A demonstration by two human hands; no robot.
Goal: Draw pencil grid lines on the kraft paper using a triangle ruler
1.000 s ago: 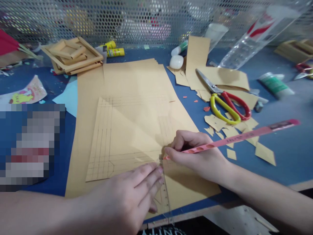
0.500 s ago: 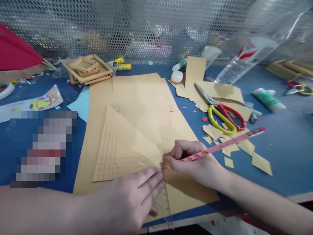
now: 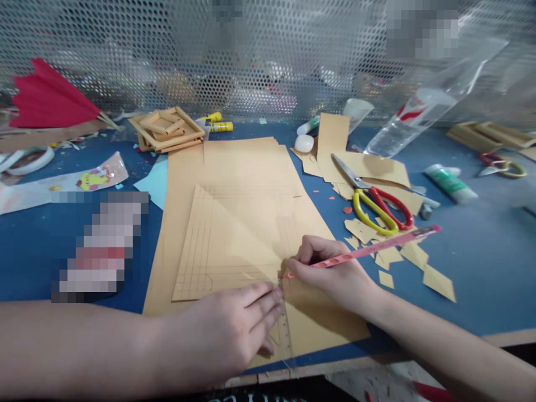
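Observation:
My right hand [image 3: 335, 273] is closed around a pink pencil [image 3: 368, 249], its tip touching the brown paper [image 3: 247, 223] beside a clear ruler [image 3: 285, 329]. My left hand [image 3: 228, 329] lies flat with fingers stretched out, pressing the ruler and the paper down near the table's front edge. The paper carries several ruled pencil lines along its left and top sides. It lies on a stack of larger brown sheets [image 3: 243, 156].
Yellow-and-red scissors [image 3: 379, 204] lie on paper scraps [image 3: 435, 279] to the right. Behind them are a plastic bottle [image 3: 402, 125], a green glue tube [image 3: 450, 183] and a cup [image 3: 355, 111]. Cardboard frames [image 3: 167, 129], glue sticks [image 3: 220, 123] and a red paper fan [image 3: 50, 100] sit at the back left, before a mesh wall.
The view has tilted upward, so everything sits lower and more of the mesh wall shows. Both hands stay at the same place on the paper with the pencil at the ruler.

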